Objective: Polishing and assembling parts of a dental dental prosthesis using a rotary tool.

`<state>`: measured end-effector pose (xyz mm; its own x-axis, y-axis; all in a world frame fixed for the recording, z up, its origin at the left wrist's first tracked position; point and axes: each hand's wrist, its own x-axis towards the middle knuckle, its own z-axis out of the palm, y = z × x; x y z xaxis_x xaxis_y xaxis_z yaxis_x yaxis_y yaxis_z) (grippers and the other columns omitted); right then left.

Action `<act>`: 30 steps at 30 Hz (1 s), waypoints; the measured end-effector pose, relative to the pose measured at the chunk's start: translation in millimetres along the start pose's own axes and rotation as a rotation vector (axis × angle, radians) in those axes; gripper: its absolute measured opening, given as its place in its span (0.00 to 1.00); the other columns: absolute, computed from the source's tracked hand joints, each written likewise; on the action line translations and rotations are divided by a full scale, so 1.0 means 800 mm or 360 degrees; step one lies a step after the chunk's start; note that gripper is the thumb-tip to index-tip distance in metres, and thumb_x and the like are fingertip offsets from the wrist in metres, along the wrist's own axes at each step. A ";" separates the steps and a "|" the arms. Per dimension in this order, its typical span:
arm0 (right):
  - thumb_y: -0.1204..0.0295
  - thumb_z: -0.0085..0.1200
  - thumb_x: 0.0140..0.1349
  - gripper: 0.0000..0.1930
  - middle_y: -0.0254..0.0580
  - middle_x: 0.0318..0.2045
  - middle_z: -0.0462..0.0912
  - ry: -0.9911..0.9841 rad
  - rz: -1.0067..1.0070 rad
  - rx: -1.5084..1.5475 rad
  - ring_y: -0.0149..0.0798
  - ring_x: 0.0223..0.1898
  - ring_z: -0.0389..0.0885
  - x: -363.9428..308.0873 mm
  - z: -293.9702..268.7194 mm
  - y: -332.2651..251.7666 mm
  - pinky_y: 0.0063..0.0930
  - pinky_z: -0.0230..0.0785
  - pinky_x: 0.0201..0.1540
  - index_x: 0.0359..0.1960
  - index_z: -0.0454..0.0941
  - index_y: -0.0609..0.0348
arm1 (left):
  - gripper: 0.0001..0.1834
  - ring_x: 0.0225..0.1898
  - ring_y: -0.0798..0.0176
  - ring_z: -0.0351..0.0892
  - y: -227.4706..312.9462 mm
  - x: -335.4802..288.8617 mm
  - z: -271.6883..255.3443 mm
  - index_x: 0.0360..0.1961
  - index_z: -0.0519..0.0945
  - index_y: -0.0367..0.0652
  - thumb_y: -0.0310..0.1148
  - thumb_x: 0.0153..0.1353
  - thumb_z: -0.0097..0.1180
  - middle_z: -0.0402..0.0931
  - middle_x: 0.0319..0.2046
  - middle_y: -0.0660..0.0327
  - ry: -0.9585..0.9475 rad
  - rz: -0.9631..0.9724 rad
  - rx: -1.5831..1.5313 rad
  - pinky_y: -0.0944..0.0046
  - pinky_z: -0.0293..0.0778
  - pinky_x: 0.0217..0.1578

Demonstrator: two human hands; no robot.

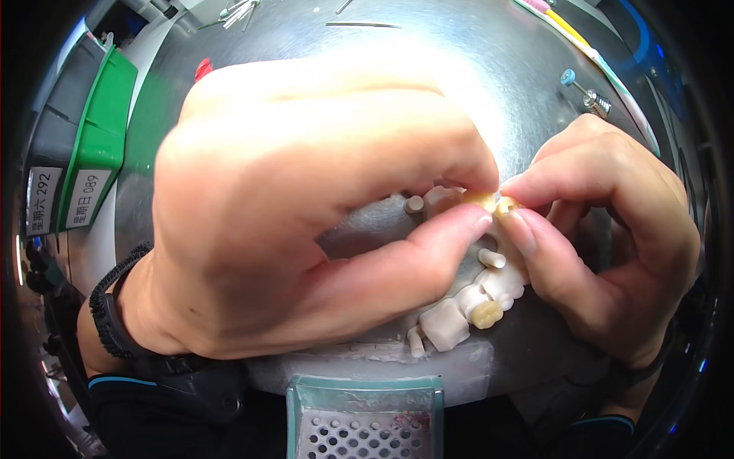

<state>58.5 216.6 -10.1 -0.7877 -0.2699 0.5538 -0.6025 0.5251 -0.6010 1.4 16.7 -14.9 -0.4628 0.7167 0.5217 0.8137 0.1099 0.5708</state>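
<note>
Above a white dental model (502, 284), my left hand (306, 206) pinches a yellowish tooth crown (480, 200) between thumb and index finger. My right hand (612, 222) pinches another small yellowish tooth crown (506, 205) right beside it, with a dark spot on its surface. Whether the two crowns touch, I cannot tell. The model lies under my fingers, and my hands hide part of it. Pegs stand out from it, such as a short pale peg (492, 258). A third yellowish crown (486, 314) sits at the model's near side.
Close to me is a teal-framed tray with a perforated grey plate (365, 436), beside a pale worn bench edge (451, 375). Green and grey bins (99, 115) stand at left. A thin metal rod (363, 25), several burs (241, 11) and a blue-tipped tool (585, 93) lie farther back.
</note>
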 end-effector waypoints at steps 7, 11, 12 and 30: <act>0.84 0.61 0.50 0.07 0.40 0.24 0.79 -0.0012 0.0030 0.0000 0.25 0.21 0.73 -0.002 -0.004 0.006 0.17 0.62 0.25 0.31 0.79 0.64 | 0.13 0.35 0.59 0.83 -0.009 0.000 0.002 0.39 0.83 0.32 0.18 0.49 0.65 0.82 0.34 0.50 0.0022 -0.0014 -0.0170 0.65 0.77 0.35; 0.84 0.61 0.50 0.07 0.40 0.25 0.79 -0.0038 0.0087 -0.0083 0.25 0.21 0.73 0.002 -0.004 -0.001 0.17 0.62 0.25 0.31 0.79 0.64 | 0.14 0.35 0.59 0.83 -0.006 -0.003 0.002 0.39 0.83 0.33 0.17 0.48 0.66 0.81 0.34 0.51 0.0083 -0.0049 -0.0189 0.65 0.77 0.36; 0.84 0.61 0.50 0.07 0.39 0.24 0.79 -0.0035 0.0090 -0.0099 0.25 0.21 0.73 0.002 -0.005 -0.001 0.17 0.62 0.25 0.31 0.79 0.64 | 0.14 0.35 0.59 0.83 -0.005 0.001 -0.003 0.39 0.83 0.33 0.17 0.48 0.66 0.81 0.34 0.51 -0.0008 -0.0066 -0.0125 0.65 0.77 0.36; 0.83 0.61 0.50 0.06 0.38 0.24 0.80 -0.0153 0.0192 -0.0016 0.25 0.22 0.73 0.013 -0.018 0.000 0.18 0.62 0.27 0.31 0.80 0.66 | 0.19 0.36 0.60 0.81 0.003 -0.004 -0.014 0.41 0.81 0.31 0.12 0.45 0.65 0.82 0.37 0.49 -0.0126 -0.0232 -0.0120 0.66 0.75 0.38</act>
<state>52.1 226.0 3.9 -0.8634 -0.2803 0.4196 -0.5016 0.5664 -0.6538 1.0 6.9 -8.2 -0.5421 0.7495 0.3800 0.7099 0.1666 0.6843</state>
